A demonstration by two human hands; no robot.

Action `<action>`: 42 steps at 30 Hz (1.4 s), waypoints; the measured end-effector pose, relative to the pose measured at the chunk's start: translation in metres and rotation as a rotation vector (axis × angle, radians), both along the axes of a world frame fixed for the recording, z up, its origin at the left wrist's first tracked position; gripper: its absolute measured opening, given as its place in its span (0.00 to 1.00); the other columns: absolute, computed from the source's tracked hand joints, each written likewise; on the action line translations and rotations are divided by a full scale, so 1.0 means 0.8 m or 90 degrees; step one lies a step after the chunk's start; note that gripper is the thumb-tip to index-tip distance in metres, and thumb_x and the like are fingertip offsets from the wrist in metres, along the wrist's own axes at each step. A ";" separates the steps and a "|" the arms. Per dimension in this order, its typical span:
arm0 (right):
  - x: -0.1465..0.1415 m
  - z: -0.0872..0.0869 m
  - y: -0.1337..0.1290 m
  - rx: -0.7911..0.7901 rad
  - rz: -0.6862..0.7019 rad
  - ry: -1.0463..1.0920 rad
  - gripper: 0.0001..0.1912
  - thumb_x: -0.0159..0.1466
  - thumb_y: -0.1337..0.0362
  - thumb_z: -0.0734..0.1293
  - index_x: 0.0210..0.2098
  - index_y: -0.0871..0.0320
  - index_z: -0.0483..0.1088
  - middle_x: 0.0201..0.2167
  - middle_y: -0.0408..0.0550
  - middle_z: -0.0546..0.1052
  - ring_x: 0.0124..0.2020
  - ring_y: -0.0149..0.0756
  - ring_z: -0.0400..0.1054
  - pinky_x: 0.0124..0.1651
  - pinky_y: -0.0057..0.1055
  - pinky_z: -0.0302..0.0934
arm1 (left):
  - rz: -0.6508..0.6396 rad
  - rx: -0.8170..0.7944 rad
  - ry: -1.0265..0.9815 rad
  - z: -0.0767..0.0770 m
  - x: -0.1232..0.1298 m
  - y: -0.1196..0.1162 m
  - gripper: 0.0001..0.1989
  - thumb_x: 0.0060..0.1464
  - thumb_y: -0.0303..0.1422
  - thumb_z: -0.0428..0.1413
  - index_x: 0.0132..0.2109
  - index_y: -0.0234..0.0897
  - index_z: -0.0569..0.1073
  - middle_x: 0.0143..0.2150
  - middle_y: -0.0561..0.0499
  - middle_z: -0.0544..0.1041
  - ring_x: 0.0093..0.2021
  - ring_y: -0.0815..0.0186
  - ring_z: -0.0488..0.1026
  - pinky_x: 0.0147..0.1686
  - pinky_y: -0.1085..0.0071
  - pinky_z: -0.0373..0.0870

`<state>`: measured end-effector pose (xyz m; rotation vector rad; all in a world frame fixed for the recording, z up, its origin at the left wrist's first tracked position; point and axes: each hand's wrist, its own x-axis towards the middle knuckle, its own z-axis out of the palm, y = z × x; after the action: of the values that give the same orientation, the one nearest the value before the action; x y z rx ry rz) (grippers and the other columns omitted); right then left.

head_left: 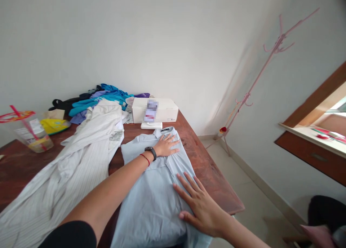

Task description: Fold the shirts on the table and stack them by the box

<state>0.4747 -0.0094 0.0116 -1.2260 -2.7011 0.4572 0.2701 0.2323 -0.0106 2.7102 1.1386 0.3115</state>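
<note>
A light blue collared shirt (151, 186) lies spread on the dark wooden table (216, 183), its collar toward the wall and its lower part running to the near edge. My left hand (165, 146) rests flat on the upper part of the shirt just below the collar, fingers spread. Farther down, my right hand (198, 204) lies on the shirt's right side with its fingers apart. Neither hand grips the cloth. A striped whitish garment (81, 168) stretches along the table to the left of the shirt.
Beyond the shirt stand a white box (167, 111) and a small white device (151, 125). A pile of blue and dark clothes (108, 96) lies at the back. Leftward are a plastic cup (35, 136) and yellow packet (55, 126). A pink coat stand (259, 75) stands right of the table.
</note>
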 end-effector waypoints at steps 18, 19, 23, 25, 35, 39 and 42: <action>0.044 -0.012 -0.006 0.073 -0.220 0.284 0.19 0.75 0.59 0.56 0.56 0.51 0.74 0.61 0.53 0.73 0.64 0.46 0.65 0.64 0.45 0.62 | -0.063 0.018 0.029 -0.001 0.058 0.048 0.33 0.66 0.58 0.41 0.71 0.52 0.60 0.76 0.47 0.50 0.76 0.48 0.43 0.69 0.40 0.40; 0.050 -0.013 -0.008 0.080 -0.241 0.302 0.18 0.74 0.59 0.57 0.53 0.52 0.75 0.57 0.54 0.75 0.61 0.45 0.68 0.62 0.43 0.65 | -0.064 0.019 0.025 -0.001 0.061 0.054 0.32 0.66 0.57 0.41 0.71 0.53 0.60 0.76 0.47 0.50 0.75 0.48 0.44 0.69 0.40 0.40; 0.065 -0.021 -0.008 0.058 -0.262 0.280 0.14 0.73 0.60 0.60 0.47 0.52 0.77 0.55 0.53 0.75 0.57 0.44 0.71 0.59 0.41 0.67 | -0.052 0.043 -0.001 -0.003 0.072 0.077 0.29 0.68 0.53 0.44 0.70 0.52 0.62 0.76 0.48 0.52 0.75 0.49 0.46 0.69 0.43 0.44; 0.066 -0.025 -0.005 0.054 -0.256 0.249 0.14 0.72 0.60 0.60 0.48 0.51 0.77 0.58 0.53 0.74 0.59 0.45 0.69 0.61 0.43 0.66 | -0.041 0.058 -0.010 -0.001 0.075 0.085 0.28 0.68 0.51 0.46 0.70 0.49 0.64 0.75 0.47 0.54 0.75 0.49 0.47 0.69 0.44 0.45; 0.062 -0.032 -0.004 0.090 -0.306 0.248 0.17 0.71 0.58 0.62 0.56 0.51 0.74 0.68 0.51 0.64 0.68 0.48 0.60 0.68 0.48 0.58 | -0.135 0.138 -0.040 0.050 0.065 -0.019 0.23 0.71 0.41 0.45 0.66 0.37 0.68 0.74 0.41 0.55 0.75 0.51 0.47 0.70 0.49 0.48; 0.063 -0.035 0.003 0.088 -0.343 0.293 0.16 0.71 0.59 0.61 0.54 0.50 0.75 0.67 0.50 0.67 0.67 0.47 0.60 0.68 0.48 0.57 | -0.333 0.062 -0.005 0.059 0.031 -0.145 0.31 0.68 0.50 0.47 0.72 0.42 0.58 0.76 0.43 0.50 0.75 0.50 0.46 0.71 0.49 0.47; 0.069 -0.032 0.015 0.101 -0.386 0.340 0.14 0.70 0.61 0.61 0.48 0.52 0.77 0.58 0.51 0.75 0.60 0.45 0.69 0.64 0.45 0.62 | -0.398 0.003 0.033 0.056 0.004 -0.212 0.35 0.66 0.52 0.50 0.74 0.45 0.54 0.76 0.44 0.50 0.74 0.47 0.49 0.70 0.48 0.49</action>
<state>0.5296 0.0027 -0.0139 -1.5197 -1.7826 0.3969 0.2729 0.0628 0.0345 2.9097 0.2541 0.1454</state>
